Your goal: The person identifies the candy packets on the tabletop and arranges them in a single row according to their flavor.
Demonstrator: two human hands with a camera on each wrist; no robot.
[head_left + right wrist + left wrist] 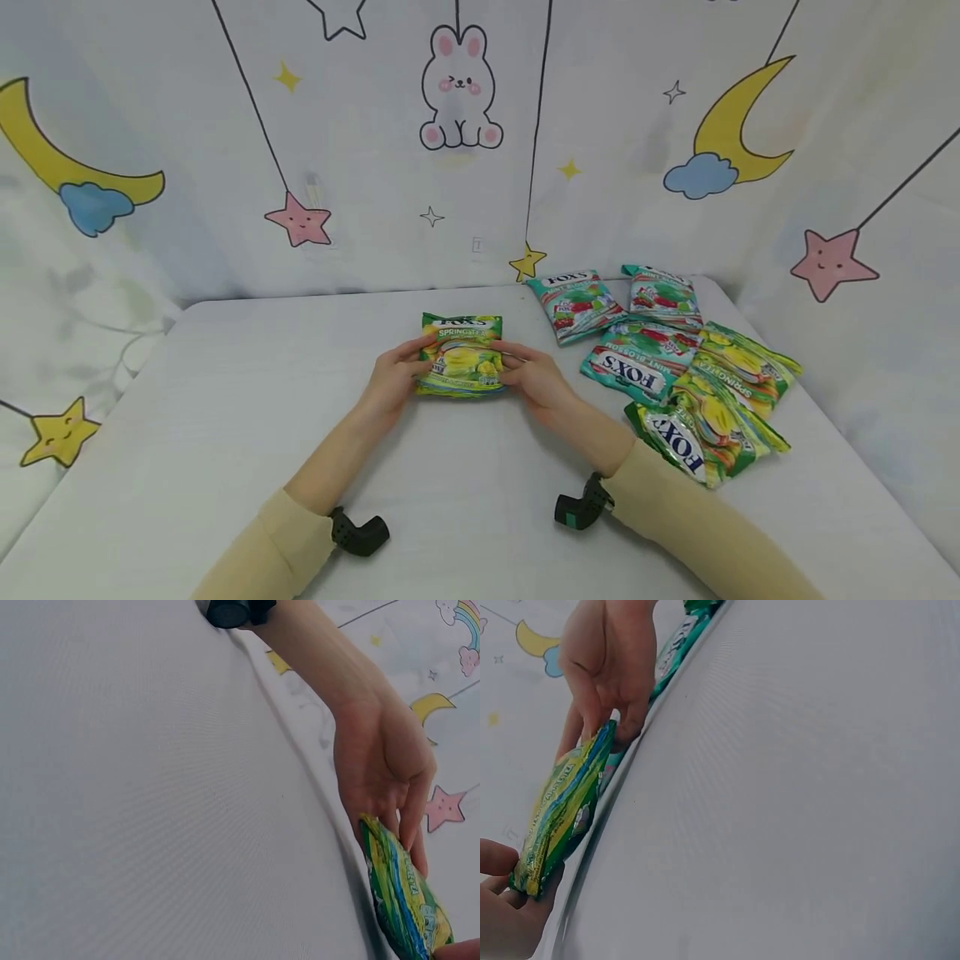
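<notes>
A green and yellow Fox's Spring Tea candy bag is held between both hands near the middle of the table, its printed front facing up toward the head camera. My left hand grips the bag's left edge, thumb on the front and fingers behind. On the opposite edge my right hand pinches the bag the same way. Seen from the left wrist, the candy bag shows its bottom edge, with the right hand at its far end. The right wrist view has the left hand across the candy bag.
To the right lie several more bags: teal Mint Blossom bags toward the back and green-yellow Spring Tea bags in front, partly overlapping. A white cloth covers the table. Behind it hangs a white curtain with cartoon prints.
</notes>
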